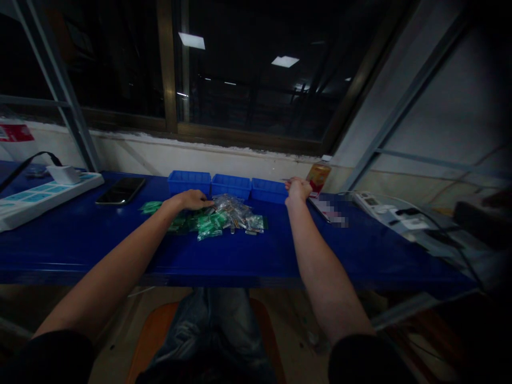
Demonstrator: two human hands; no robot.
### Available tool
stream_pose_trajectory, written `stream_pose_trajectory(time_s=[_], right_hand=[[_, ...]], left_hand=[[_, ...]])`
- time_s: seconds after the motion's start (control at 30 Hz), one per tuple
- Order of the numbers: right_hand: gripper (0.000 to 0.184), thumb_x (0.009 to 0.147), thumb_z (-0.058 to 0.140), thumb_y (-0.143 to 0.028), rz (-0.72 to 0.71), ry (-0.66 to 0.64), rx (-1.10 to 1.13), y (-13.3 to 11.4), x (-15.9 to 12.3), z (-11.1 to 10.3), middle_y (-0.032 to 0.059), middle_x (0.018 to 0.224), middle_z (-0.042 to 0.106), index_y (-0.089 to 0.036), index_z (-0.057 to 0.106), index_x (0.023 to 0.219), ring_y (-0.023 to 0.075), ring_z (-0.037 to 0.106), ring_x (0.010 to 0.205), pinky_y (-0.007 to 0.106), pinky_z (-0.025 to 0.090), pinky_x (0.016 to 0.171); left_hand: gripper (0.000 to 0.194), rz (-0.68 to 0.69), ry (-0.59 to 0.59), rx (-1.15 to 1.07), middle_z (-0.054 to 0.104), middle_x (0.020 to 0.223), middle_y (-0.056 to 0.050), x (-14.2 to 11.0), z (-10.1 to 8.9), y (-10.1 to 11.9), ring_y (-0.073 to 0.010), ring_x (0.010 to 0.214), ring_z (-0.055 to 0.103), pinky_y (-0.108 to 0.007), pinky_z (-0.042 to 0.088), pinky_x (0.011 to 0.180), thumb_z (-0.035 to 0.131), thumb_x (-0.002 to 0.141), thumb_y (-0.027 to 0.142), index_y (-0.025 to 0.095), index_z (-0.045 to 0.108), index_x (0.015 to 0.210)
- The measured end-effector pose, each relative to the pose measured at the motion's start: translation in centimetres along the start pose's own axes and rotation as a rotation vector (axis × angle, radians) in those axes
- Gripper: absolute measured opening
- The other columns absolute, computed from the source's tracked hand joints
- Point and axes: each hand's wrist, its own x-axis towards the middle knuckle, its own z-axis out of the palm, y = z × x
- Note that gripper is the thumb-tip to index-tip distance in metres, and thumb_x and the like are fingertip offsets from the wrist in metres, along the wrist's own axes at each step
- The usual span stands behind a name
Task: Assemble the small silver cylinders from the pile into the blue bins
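My left hand (194,199) reaches over the left side of a loose pile of small plastic bags, its fingers stretched out and touching it. Green bags (212,223) make up the front and left of the pile. Clear bags (232,205) with small metal-looking parts lie in the middle and right. My right hand (299,189) is raised by the right end of the right blue bin (267,191), its fingers closed together. Something thin may stick out from the fingertips, too small and dim to name.
A left bin (189,182) and a middle bin (231,185) stand along the wall. On the blue table (240,261) lie a phone (120,191), a white power strip (52,197) and another phone (326,209). A bottle (319,178) stands behind my right hand. Cables and a power strip (384,210) lie right.
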Motion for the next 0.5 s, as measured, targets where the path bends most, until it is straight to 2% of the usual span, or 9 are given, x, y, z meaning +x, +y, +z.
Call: stream_pose_trajectory(time_s=[0.1,0.23,0.4,0.5], right_hand=[[0.013,0.06,0.048,-0.002,0.014,-0.016,0.009,0.1,0.0,0.1,-0.0075,0.044,0.047,-0.015,0.047,0.064,0.0058,0.05,0.04,0.012,0.037,0.035],[0.015,0.061,0.05,-0.002,0.026,-0.051,0.027,0.1,0.0,0.2,-0.0073,0.047,0.049,-0.015,0.047,0.068,0.0054,0.051,0.041,0.011,0.038,0.036],[0.012,0.065,0.05,-0.006,0.073,-0.187,-0.04,0.1,-0.5,0.4,-0.0058,0.05,0.052,-0.015,0.048,0.072,0.0062,0.053,0.043,0.013,0.039,0.038],[0.01,0.067,0.052,-0.011,-0.05,-0.2,-0.198,0.2,-1.3,0.6,-0.0059,0.052,0.052,-0.016,0.049,0.075,0.0075,0.052,0.044,0.015,0.038,0.038]], left_hand=[[0.047,0.029,0.008,-0.007,0.067,0.099,-0.008,0.1,0.1,-0.4,-0.0193,0.085,0.06,-0.023,0.04,0.071,0.047,0.074,0.051,0.017,0.067,0.101],[0.037,0.026,0.083,-0.041,0.067,0.099,-0.006,0.3,0.2,-0.8,-0.0177,0.085,0.06,-0.021,0.041,0.068,0.055,0.07,0.038,0.018,0.066,0.1],[0.048,-0.068,0.15,-0.108,0.065,0.104,-0.008,0.1,-0.1,-0.9,-0.018,0.087,0.061,-0.021,0.042,0.07,0.06,0.066,0.025,0.017,0.059,0.113],[0.055,-0.125,0.124,-0.165,0.065,0.105,-0.01,-0.1,-0.4,-1.0,-0.0183,0.084,0.062,-0.021,0.043,0.069,0.061,0.064,0.019,0.014,0.055,0.118]])
